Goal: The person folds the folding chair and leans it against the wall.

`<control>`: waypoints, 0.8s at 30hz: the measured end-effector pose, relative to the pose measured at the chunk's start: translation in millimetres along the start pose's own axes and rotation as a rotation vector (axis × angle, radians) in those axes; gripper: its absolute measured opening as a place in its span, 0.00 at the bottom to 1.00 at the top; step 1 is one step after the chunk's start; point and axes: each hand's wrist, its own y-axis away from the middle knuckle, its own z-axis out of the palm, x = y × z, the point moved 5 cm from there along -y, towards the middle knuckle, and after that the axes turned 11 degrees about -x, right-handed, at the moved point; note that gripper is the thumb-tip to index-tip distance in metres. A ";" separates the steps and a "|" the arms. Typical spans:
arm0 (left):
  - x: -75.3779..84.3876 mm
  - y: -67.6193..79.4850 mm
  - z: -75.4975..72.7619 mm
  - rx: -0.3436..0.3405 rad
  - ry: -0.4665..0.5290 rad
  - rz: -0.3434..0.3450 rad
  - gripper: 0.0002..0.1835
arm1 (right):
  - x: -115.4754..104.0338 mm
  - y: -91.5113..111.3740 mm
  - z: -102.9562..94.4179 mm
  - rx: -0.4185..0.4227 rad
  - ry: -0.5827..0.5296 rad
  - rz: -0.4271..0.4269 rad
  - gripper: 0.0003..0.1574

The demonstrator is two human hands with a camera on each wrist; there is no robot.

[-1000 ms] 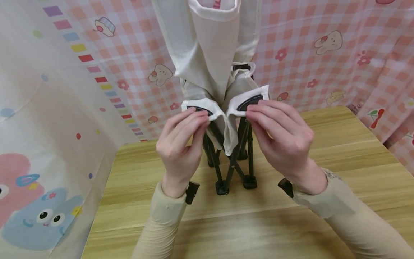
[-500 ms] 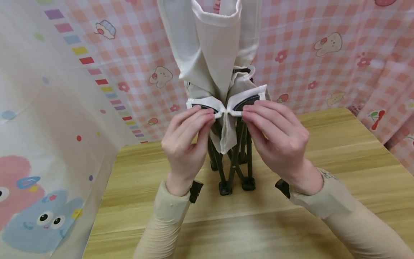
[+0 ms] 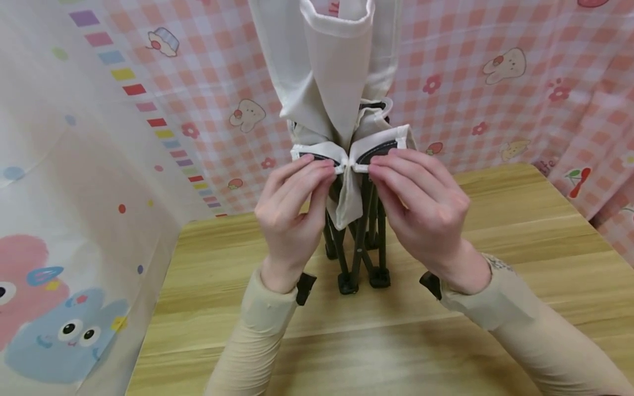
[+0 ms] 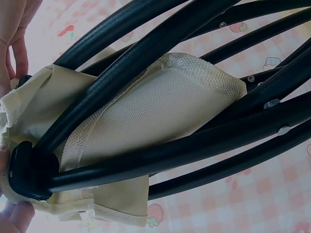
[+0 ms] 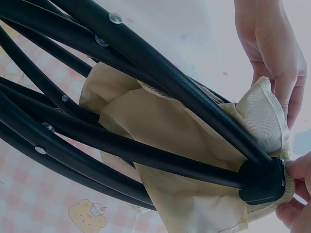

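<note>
A small folding chair with white fabric and black crossed tubes stands partly folded on the wooden table. My left hand pinches the left front corner of the seat fabric, thumb underneath. The right front corner is pinched by my right hand. Both corners nearly meet in the middle, and a fold of cloth hangs down between them. From below, the left wrist view shows a black plastic joint under the fabric at the fingertips. A matching joint sits by the fingers in the right wrist view.
The chair's tall back rises behind the hands, before a pink checked curtain. Black feet rest on the wooden table. A white curtain with cartoon figures hangs at the left.
My left hand has moved right and slightly up, bringing its fabric corner close to the other one. The right hand has shifted slightly left. The leg tubes stand closer together.
</note>
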 end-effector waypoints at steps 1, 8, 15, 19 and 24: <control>0.0 0.1 0.3 -0.001 0.002 -0.002 0.02 | 0.0 0.2 0.0 -0.001 0.001 0.001 0.03; 0.1 -0.5 0.4 -0.003 0.000 -0.010 0.02 | -0.3 0.2 1.2 -0.006 -0.010 0.000 0.03; -0.3 -2.5 2.3 -0.018 0.012 -0.015 0.02 | -0.4 -0.5 1.7 -0.006 0.003 0.007 0.03; -1.9 -1.4 3.3 -0.015 0.016 -0.018 0.02 | -0.8 -0.2 2.3 -0.007 0.005 0.006 0.04; -3.4 -1.1 4.4 -0.019 0.016 -0.019 0.02 | -0.4 0.3 3.2 0.000 0.014 0.006 0.04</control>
